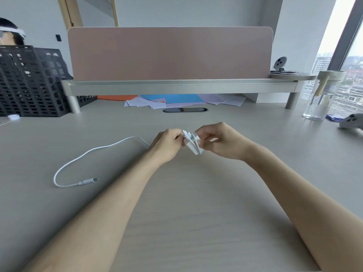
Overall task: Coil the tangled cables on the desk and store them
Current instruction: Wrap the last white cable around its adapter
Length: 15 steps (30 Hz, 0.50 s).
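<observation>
A white cable (82, 157) trails across the grey desk (196, 213) to the left, curving round to a loose USB-C plug (89, 181). Its other end is bunched into a small white coil (192, 143) held just above the desk at centre. My left hand (167, 143) grips the coil from the left, fingers curled round it. My right hand (218, 141) pinches the coil from the right with fingertips. Much of the coil is hidden between the two hands.
A black mesh organiser (29, 81) stands back left. A metal shelf riser (176, 87) with a pink divider (170, 54) spans the back, coloured papers (176, 101) under it. A clear water bottle (322, 97) and a grey controller (351, 121) sit at right. A person sits far left.
</observation>
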Each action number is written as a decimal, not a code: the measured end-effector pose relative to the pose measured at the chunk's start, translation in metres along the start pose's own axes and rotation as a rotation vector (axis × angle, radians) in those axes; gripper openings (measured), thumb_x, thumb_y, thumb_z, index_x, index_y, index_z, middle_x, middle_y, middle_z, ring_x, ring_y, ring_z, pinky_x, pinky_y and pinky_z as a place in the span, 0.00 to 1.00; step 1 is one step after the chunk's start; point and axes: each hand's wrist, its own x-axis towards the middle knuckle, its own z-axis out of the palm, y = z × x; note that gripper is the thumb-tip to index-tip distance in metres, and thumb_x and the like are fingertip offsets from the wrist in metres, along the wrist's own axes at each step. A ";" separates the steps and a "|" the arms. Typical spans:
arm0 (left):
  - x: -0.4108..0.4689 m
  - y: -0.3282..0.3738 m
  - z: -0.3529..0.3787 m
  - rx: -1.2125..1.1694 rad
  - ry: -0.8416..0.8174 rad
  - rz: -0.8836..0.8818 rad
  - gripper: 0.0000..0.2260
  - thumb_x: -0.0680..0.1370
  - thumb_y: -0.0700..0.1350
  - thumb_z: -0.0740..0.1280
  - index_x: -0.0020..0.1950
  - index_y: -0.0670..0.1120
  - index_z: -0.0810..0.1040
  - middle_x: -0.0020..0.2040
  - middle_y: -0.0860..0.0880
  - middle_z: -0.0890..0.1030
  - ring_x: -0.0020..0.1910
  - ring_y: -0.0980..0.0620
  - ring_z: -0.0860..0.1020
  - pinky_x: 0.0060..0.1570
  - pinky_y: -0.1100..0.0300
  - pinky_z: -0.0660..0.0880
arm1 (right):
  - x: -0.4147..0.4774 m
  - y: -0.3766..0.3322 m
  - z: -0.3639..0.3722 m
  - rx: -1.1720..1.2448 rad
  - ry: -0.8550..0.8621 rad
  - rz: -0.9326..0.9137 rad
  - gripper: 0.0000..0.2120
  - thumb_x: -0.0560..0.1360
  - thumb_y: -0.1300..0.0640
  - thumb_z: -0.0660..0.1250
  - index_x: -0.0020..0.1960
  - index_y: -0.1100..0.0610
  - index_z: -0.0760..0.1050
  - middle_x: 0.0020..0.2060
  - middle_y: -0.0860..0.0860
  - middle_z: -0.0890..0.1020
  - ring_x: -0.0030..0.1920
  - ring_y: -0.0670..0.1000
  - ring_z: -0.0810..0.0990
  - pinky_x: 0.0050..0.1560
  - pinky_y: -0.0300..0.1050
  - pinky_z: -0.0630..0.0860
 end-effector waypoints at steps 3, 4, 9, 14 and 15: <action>0.000 0.008 -0.003 -0.071 0.003 -0.019 0.19 0.82 0.49 0.58 0.31 0.49 0.65 0.29 0.53 0.65 0.30 0.51 0.61 0.29 0.58 0.58 | 0.001 0.001 0.001 -0.143 0.026 -0.044 0.08 0.77 0.61 0.67 0.55 0.56 0.81 0.45 0.48 0.84 0.48 0.52 0.81 0.54 0.50 0.77; 0.001 0.010 -0.004 -0.085 0.012 -0.018 0.20 0.83 0.52 0.57 0.31 0.49 0.64 0.29 0.52 0.64 0.31 0.51 0.61 0.29 0.57 0.58 | 0.001 0.000 0.002 -0.192 0.035 -0.069 0.08 0.77 0.61 0.67 0.55 0.57 0.81 0.46 0.50 0.82 0.48 0.53 0.80 0.53 0.50 0.77; 0.004 0.006 -0.002 -0.071 0.127 -0.031 0.21 0.83 0.55 0.54 0.34 0.45 0.59 0.33 0.45 0.69 0.37 0.46 0.61 0.34 0.54 0.60 | 0.003 0.003 0.002 -0.371 0.117 -0.160 0.07 0.77 0.62 0.67 0.55 0.56 0.79 0.44 0.52 0.76 0.43 0.57 0.76 0.45 0.48 0.73; 0.003 0.010 -0.004 -0.139 0.113 -0.046 0.23 0.82 0.57 0.54 0.33 0.46 0.68 0.30 0.53 0.72 0.34 0.50 0.68 0.36 0.57 0.64 | 0.003 0.003 0.002 -0.430 0.120 -0.170 0.10 0.78 0.62 0.65 0.58 0.55 0.78 0.47 0.51 0.76 0.43 0.58 0.75 0.42 0.46 0.67; 0.002 0.011 -0.004 -0.153 0.096 -0.035 0.22 0.82 0.58 0.55 0.33 0.46 0.68 0.28 0.56 0.70 0.33 0.52 0.68 0.36 0.57 0.64 | 0.002 0.003 0.002 -0.445 0.111 -0.168 0.11 0.78 0.62 0.65 0.59 0.55 0.78 0.48 0.52 0.77 0.44 0.58 0.75 0.42 0.45 0.67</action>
